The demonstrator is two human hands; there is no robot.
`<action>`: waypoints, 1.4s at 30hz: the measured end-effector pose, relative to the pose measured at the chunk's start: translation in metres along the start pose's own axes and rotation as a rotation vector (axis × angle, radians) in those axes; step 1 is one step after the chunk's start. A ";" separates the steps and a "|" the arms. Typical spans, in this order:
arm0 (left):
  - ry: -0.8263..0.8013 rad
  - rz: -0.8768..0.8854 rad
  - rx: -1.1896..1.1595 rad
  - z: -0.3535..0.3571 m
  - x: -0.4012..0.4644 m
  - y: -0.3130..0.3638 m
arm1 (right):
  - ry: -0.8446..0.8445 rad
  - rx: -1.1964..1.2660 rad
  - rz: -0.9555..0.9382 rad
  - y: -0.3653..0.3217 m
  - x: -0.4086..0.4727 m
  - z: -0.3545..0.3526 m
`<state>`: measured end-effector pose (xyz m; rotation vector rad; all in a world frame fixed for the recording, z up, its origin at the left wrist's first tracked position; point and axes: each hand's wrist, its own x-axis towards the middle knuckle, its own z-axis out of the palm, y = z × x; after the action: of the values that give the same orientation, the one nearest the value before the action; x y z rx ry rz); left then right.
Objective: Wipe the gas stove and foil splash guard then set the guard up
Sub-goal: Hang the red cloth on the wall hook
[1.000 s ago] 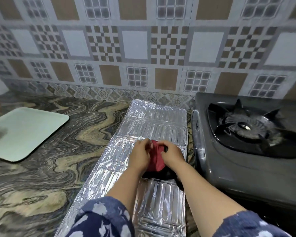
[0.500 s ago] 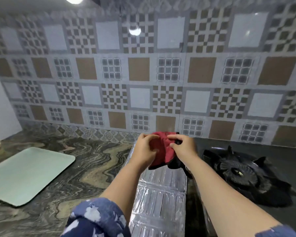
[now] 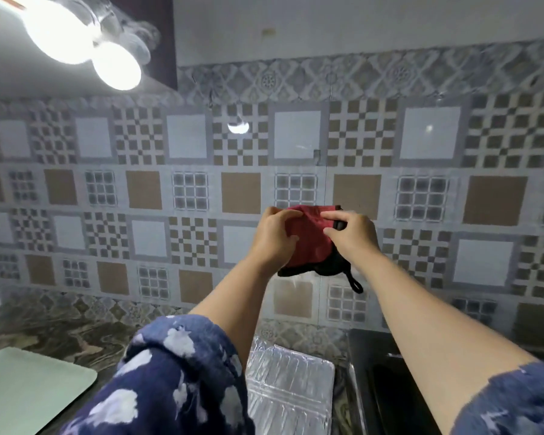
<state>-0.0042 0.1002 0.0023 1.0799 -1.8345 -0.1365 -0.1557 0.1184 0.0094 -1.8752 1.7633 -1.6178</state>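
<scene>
Red cloth was pinched by fingers of my left hand and right hand, raised above foil guard flat on counter.

— What's different from a second ago?
— Both hands have risen off the foil splash guard. The left hand and right hand now hold the red cloth up in front of the tiled wall.
— And the grip?
— Fingers spread the cloth wider; its black loop hangs free.
</scene>
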 end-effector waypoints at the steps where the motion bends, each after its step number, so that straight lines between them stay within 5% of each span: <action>1: 0.007 0.005 0.011 0.003 0.012 0.002 | 0.009 -0.006 -0.014 0.001 0.011 -0.001; 20: 0.076 0.126 0.162 0.064 0.194 -0.017 | 0.126 -0.177 -0.207 0.025 0.197 0.028; 30: -0.024 0.033 0.002 0.079 0.160 -0.045 | 0.087 0.016 -0.095 0.045 0.158 0.048; 35: -0.101 -0.037 0.031 0.060 0.120 -0.050 | -0.106 0.020 -0.039 0.037 0.125 0.045; 42: -0.298 -0.246 0.114 0.016 0.016 -0.063 | -0.346 -0.326 0.059 0.020 0.039 0.055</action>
<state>0.0198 0.0455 -0.0279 1.4271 -1.9833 -0.3581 -0.1389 0.0515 -0.0051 -2.0543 1.9861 -0.9533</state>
